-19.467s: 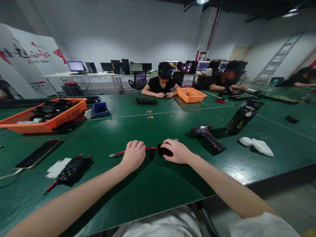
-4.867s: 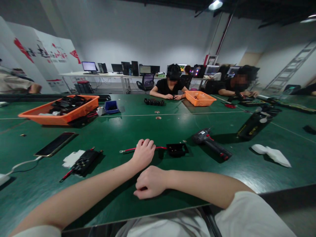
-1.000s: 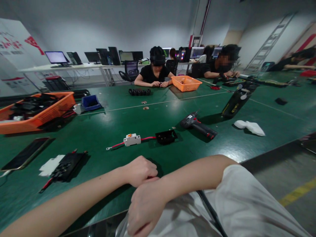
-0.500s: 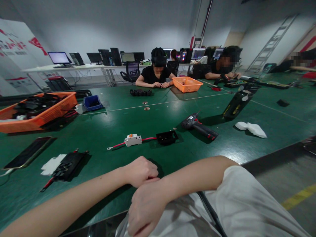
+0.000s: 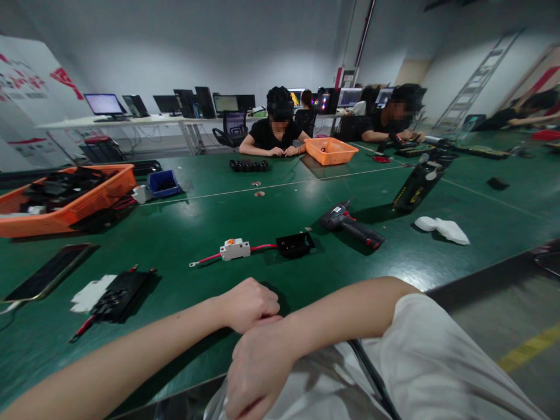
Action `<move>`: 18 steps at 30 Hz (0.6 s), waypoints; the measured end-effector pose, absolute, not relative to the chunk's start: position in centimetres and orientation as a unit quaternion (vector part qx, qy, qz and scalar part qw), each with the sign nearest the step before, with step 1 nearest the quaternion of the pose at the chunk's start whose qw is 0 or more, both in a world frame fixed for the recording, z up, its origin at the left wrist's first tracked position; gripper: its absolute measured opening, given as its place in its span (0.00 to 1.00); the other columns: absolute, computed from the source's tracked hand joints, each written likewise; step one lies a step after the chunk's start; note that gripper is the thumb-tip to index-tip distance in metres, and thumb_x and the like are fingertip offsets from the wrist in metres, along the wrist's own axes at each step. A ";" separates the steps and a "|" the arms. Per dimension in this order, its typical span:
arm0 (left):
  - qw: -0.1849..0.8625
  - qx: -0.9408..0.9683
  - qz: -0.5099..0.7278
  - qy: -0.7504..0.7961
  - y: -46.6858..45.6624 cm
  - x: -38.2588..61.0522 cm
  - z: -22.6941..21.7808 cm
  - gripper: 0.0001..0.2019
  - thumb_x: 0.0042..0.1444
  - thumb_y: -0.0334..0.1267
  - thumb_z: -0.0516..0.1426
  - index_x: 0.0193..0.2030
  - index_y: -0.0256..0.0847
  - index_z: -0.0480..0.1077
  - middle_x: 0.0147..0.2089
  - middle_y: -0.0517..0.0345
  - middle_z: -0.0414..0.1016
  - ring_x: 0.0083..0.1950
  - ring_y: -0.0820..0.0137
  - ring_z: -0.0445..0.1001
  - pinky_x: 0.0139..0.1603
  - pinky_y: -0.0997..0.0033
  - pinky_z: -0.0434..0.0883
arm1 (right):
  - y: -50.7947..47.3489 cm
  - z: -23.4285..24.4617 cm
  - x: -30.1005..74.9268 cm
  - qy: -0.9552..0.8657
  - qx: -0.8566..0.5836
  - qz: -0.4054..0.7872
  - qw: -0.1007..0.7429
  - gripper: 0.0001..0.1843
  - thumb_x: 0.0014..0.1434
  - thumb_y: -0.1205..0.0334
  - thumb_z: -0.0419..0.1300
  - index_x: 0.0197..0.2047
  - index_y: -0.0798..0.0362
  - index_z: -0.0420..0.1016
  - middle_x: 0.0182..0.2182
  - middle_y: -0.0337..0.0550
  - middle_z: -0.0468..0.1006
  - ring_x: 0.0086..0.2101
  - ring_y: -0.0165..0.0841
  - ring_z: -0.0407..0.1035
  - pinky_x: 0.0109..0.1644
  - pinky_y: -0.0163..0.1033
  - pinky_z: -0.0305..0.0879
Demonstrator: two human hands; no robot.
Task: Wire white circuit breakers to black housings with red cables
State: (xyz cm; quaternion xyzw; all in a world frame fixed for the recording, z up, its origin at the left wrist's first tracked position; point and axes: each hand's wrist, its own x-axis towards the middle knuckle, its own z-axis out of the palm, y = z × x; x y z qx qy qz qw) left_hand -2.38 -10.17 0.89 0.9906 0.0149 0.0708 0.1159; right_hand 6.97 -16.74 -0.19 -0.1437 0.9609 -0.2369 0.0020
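Note:
My left hand (image 5: 249, 303) rests on the green table (image 5: 184, 233) near its front edge, fingers curled into a loose fist with nothing seen in them. My right hand (image 5: 256, 373) hangs below the table edge over my lap, fingers curled, its wrist against the left hand. Beyond both hands lie a white breaker (image 5: 235, 249) on a red wire (image 5: 205, 258) and a black holder (image 5: 296, 244). Neither hand touches them.
A cordless drill (image 5: 352, 225) lies right of the holder, a white cloth (image 5: 441, 228) farther right. At left are a phone (image 5: 46, 272), a black part (image 5: 116, 294), an orange basket (image 5: 65, 198) and a blue bin (image 5: 161, 182). Other people sit across the table by another orange tray (image 5: 330, 150).
Over the last second nothing has moved but the camera slightly. Earlier both hands held the wire and black holder; they have since let go and drawn back to the table edge.

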 end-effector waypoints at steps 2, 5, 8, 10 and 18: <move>0.115 0.991 0.068 0.017 -10.2 -2.4 0.9 0.21 0.68 0.44 0.48 0.24 0.40 0.62 0.25 0.59 0.67 0.27 0.74 0.66 0.24 0.67 0.51 | -16.8 -0.1 7.0 0.962 -0.146 -0.232 -0.004 0.15 0.68 0.59 0.53 0.28 0.49 0.63 0.31 0.40 0.80 0.32 0.32 0.74 0.27 0.38 0.54; 0.113 0.991 0.066 0.018 -10.1 -2.4 0.9 0.21 0.68 0.44 0.49 0.24 0.40 0.62 0.25 0.59 0.67 0.27 0.74 0.66 0.25 0.66 0.50 | -16.8 -0.1 7.0 0.965 -0.140 -0.221 -0.009 0.15 0.68 0.59 0.53 0.27 0.49 0.62 0.32 0.40 0.81 0.32 0.32 0.74 0.27 0.38 0.54; 0.111 0.991 0.066 0.021 -10.2 -2.4 0.8 0.20 0.68 0.44 0.49 0.24 0.40 0.62 0.25 0.59 0.67 0.27 0.74 0.67 0.24 0.66 0.50 | -16.8 -0.2 7.0 0.963 -0.145 -0.225 -0.001 0.16 0.69 0.58 0.51 0.28 0.49 0.62 0.32 0.41 0.81 0.32 0.33 0.74 0.28 0.38 0.55; 0.111 0.991 0.065 0.024 -10.2 -2.4 0.8 0.20 0.68 0.44 0.48 0.24 0.40 0.62 0.25 0.59 0.68 0.27 0.74 0.67 0.24 0.66 0.50 | -16.8 -0.2 7.0 0.962 -0.149 -0.229 0.003 0.16 0.69 0.58 0.50 0.28 0.49 0.63 0.33 0.41 0.81 0.32 0.33 0.74 0.28 0.39 0.56; 0.111 0.991 0.067 0.018 -10.2 -2.5 0.8 0.20 0.68 0.44 0.49 0.24 0.40 0.61 0.25 0.59 0.67 0.28 0.74 0.67 0.25 0.67 0.50 | -16.7 -0.3 7.0 0.963 -0.155 -0.219 -0.007 0.15 0.69 0.58 0.51 0.28 0.49 0.62 0.32 0.40 0.80 0.32 0.33 0.73 0.29 0.39 0.55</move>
